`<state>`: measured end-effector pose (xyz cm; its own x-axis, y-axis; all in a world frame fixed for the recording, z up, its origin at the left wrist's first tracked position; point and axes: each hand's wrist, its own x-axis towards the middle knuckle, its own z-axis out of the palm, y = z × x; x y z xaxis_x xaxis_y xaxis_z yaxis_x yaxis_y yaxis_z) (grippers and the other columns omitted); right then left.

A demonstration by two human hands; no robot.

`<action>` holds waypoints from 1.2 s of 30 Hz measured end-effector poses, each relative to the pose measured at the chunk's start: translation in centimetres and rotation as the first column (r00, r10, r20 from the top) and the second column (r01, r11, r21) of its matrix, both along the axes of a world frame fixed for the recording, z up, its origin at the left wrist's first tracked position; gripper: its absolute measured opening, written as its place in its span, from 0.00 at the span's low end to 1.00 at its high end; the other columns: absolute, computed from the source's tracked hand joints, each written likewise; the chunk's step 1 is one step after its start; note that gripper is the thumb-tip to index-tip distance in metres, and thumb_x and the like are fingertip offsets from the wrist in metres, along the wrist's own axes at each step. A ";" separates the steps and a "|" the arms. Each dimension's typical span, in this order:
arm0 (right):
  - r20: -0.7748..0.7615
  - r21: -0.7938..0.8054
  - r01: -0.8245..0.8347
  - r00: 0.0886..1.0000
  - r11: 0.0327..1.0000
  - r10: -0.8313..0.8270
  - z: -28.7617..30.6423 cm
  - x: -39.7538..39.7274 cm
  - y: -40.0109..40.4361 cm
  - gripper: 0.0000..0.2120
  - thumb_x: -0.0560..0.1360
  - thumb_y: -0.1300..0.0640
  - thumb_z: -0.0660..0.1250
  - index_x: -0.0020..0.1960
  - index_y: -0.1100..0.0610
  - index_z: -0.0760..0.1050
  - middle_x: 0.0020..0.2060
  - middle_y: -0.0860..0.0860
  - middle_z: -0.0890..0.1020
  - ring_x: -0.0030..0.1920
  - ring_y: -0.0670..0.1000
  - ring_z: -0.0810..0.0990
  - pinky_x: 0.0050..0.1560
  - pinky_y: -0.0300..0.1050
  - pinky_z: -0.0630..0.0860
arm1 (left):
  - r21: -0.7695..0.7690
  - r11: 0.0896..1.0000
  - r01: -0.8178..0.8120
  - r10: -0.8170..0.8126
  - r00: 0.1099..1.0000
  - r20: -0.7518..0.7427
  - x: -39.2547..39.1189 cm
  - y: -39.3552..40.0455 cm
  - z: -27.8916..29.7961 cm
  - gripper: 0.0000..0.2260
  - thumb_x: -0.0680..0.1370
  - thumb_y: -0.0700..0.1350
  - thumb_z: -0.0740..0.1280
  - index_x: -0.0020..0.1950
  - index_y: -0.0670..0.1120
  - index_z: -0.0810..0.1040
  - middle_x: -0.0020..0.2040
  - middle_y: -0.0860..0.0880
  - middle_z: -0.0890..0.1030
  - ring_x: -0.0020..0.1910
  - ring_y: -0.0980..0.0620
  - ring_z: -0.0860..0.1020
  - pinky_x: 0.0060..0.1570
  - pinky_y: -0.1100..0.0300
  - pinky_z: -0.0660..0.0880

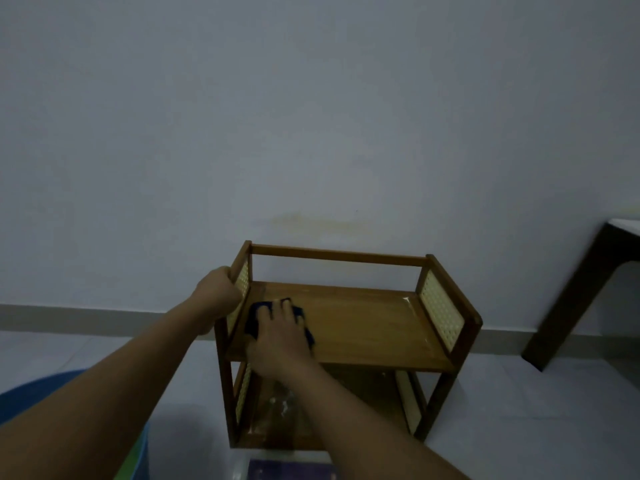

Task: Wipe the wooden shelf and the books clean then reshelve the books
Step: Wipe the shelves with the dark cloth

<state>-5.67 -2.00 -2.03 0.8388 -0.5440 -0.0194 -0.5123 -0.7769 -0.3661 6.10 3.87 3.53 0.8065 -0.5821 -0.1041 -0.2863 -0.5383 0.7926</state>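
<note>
A small two-tier wooden shelf (367, 323) with cane side panels stands on the floor against a pale wall. Both tiers hold no books. My left hand (220, 287) grips the top of the shelf's left side frame. My right hand (277, 332) presses a dark blue cloth (254, 322) flat on the left part of the upper board. The lower board (277, 410) shows pale dusty smears. A dark purple book cover (294, 471) lies at the bottom edge of the view, partly cut off.
A dark wooden table leg (571, 306) with a pale top stands at the right. A blue and green rounded object (41, 393) sits at the lower left behind my left forearm. Pale floor tiles surround the shelf.
</note>
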 end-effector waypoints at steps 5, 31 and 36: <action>0.059 0.080 0.130 0.989 0.988 -0.135 -0.3 -3.4 -4.7 0.32 0.73 0.54 0.62 0.75 0.46 0.54 0.75 0.50 0.58 0.74 0.57 0.58 0.69 0.61 0.64 | 0.008 1.000 0.022 -0.022 1.000 -0.017 -0.2 0.1 0.3 0.20 0.76 0.31 0.59 0.68 0.41 0.69 0.58 0.39 0.75 0.56 0.40 0.74 0.50 0.50 0.75; -0.158 -0.036 0.326 0.932 0.945 -0.328 0.2 -14.8 -10.8 0.18 0.75 0.59 0.58 0.65 0.58 0.67 0.66 0.55 0.69 0.63 0.58 0.69 0.55 0.50 0.71 | -0.020 1.000 0.021 -0.022 0.998 -0.051 -0.8 0.4 0.7 0.20 0.77 0.32 0.59 0.69 0.41 0.68 0.59 0.39 0.74 0.56 0.39 0.73 0.48 0.50 0.73; -0.162 -0.152 0.307 0.930 0.940 -0.330 -0.2 -11.4 -15.4 0.23 0.77 0.59 0.59 0.71 0.59 0.60 0.70 0.57 0.63 0.69 0.62 0.60 0.68 0.57 0.64 | -0.036 0.997 0.071 -0.073 0.996 -0.048 -0.3 1.0 0.6 0.19 0.77 0.34 0.60 0.67 0.42 0.70 0.55 0.40 0.75 0.53 0.41 0.75 0.50 0.46 0.77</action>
